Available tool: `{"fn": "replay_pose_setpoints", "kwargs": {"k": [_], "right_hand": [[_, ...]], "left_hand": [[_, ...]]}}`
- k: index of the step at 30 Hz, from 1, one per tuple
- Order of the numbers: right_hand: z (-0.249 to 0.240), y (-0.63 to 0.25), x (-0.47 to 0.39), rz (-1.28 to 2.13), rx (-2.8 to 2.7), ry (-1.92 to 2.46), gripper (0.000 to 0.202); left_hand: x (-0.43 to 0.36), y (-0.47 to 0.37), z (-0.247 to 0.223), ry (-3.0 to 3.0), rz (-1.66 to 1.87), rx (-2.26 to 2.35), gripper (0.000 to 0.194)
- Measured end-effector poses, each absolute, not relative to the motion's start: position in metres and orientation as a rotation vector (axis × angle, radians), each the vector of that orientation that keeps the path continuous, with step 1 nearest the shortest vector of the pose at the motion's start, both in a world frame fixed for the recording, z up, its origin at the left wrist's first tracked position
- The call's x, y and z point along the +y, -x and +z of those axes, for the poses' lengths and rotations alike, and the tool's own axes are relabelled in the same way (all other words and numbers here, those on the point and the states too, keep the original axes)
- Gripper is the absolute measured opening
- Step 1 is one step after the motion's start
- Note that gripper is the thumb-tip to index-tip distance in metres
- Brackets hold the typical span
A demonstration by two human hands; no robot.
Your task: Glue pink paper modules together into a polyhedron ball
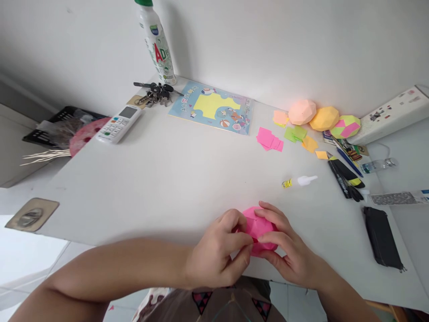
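Note:
A pink faceted paper ball (257, 225) is between my hands at the table's front edge. My left hand (228, 248) pinches its near left side, with thumb and fingertips closed at a dark gap in the paper. Wrapped round the ball's right side, my right hand (284, 243) steadies it with curved fingers. Beyond the ball lies a small white glue bottle (303, 180) with a yellow label. Farther back are pink paper pieces (269, 139), green pieces (295, 133) and orange pieces (310, 143). Part of the ball is hidden by my fingers.
Along the wall stand a peach paper ball (302, 112), an orange one (324, 118) and a green-pink one (346, 127). To the right lie scissors (346, 172) and a black pouch (383, 237). A paper pack (211, 107), keys (157, 94), bottle (157, 44) and remote (119, 124) sit back left.

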State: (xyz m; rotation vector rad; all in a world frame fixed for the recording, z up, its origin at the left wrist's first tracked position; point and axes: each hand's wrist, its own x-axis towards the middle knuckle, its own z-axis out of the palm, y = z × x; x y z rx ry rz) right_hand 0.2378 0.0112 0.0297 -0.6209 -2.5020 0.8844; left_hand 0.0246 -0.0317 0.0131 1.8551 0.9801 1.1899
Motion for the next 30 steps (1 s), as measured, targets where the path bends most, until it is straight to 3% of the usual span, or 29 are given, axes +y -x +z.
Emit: {"fn": "replay_pose_setpoints", "kwargs": {"k": [25, 30], "right_hand": [[0.029, -0.239, 0.011, 0.957, -2.468, 0.691, 0.009], [0.025, -0.241, 0.015, 0.914, -2.44, 0.732, 0.022]], "left_hand": [[-0.027, -0.02, 0.018, -1.835, 1.002, 1.007, 0.018], [-0.02, -0.013, 0.025, -1.887, 0.905, 1.034, 0.017]]}}
